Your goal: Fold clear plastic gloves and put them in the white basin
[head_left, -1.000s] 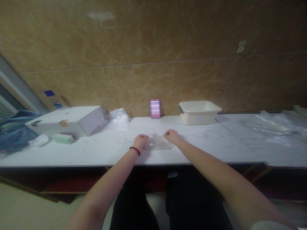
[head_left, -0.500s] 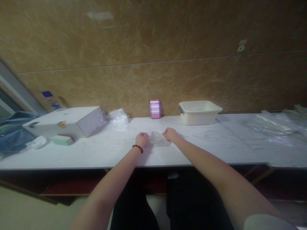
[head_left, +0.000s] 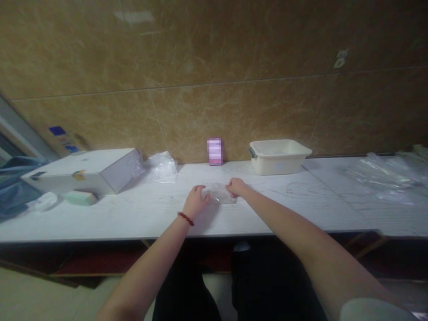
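Observation:
A small clear plastic bag (head_left: pixel 219 195) lies on the white tabletop (head_left: pixel 133 218) between my two hands. My right hand (head_left: pixel 236 187) pinches its right edge, fingers closed. At the bag's left end is my left hand (head_left: pixel 196 200), with a red bead bracelet on the wrist. Its thumb and fingers are apart, and the fingertips are close to the bag's edge; whether they touch it I cannot tell.
Against the wall stand a small purple card or phone (head_left: pixel 215 151) and a cream plastic tub (head_left: pixel 279 157). To the left are a white box (head_left: pixel 87 169), crumpled plastic (head_left: pixel 162 167) and a pale green block (head_left: pixel 80 198). Loose clear bags (head_left: pixel 384 174) lie at the right.
My left hand has opened from its pinch on the bag's left side and shifted slightly left and down. My right hand keeps its hold on the right edge.

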### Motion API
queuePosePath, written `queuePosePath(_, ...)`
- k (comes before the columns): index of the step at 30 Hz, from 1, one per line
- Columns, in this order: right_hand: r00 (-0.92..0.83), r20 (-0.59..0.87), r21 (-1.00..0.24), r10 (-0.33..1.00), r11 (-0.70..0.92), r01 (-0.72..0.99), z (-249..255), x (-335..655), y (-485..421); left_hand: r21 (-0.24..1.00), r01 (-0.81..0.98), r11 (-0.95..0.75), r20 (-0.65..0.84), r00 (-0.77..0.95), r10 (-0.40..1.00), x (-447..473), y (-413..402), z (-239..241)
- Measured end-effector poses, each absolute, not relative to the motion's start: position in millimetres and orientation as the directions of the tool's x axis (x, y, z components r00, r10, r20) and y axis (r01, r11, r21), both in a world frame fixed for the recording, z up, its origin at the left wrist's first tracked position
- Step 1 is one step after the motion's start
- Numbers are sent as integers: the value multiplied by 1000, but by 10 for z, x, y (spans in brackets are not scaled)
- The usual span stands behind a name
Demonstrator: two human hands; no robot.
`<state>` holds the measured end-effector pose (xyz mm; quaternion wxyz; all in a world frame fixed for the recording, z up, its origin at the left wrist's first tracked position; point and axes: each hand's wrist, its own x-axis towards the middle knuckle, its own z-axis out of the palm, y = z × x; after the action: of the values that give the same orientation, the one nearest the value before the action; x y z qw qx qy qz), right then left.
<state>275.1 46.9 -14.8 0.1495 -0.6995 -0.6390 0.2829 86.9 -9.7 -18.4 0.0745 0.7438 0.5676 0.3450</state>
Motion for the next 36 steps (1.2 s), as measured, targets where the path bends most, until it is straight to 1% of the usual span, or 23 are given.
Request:
queuePosePath(1,19,-210,-580,978,-141,803,-147,2754,466,501,802,-325,402,117,908,863,-184,-195)
queuePosePath(2,16,-212,-589,977,-141,796,-145,2757,461,529,806,-265,345,81,935,853,-256,-209)
queuePosePath(4,21,-214,-609,977,-150,779,-132,2767,450,626,772,-115,187,-6,982,826,-343,-227)
queuePosePath(7,64,-206,-645,976,-185,741,-85,2816,439,794,604,69,-31,-73,997,802,-352,-215)
queuePosePath(9,92,-193,-677,977,-201,709,-39,2888,425,871,475,126,-100,-79,992,808,-327,-190)
queuePosePath(12,113,-175,-702,978,-205,682,19,3043,347,922,346,172,-142,-111,984,819,-305,-170)
queuePosePath(15,92,-235,-729,968,-238,642,35,3170,179,945,251,209,-177,-144,974,801,-301,-184)
queuePosePath(17,35,-300,-763,953,-262,591,29,3194,53,956,181,230,-208,-135,969,791,-294,-200)
queuePosePath(19,-19,-328,-785,945,-261,562,20,3164,-45,962,100,254,-243,-109,964,799,-281,-208)
queuePosePath(24,-48,-281,-762,958,-192,618,1,3004,-109,947,-134,293,-303,-57,951,877,-246,-192)
queuePosePath(26,-50,-265,-751,963,-173,637,-13,2966,-97,930,-198,308,-321,-37,946,901,-234,-186)
queuePosePath(31,-73,-241,-742,968,-135,657,-65,2954,-75,923,-182,339,-348,-16,938,908,-195,-150)
queuePosePath(36,-78,-181,-788,980,-97,609,-115,2967,-87,907,-172,384,-381,50,923,879,-216,-108)
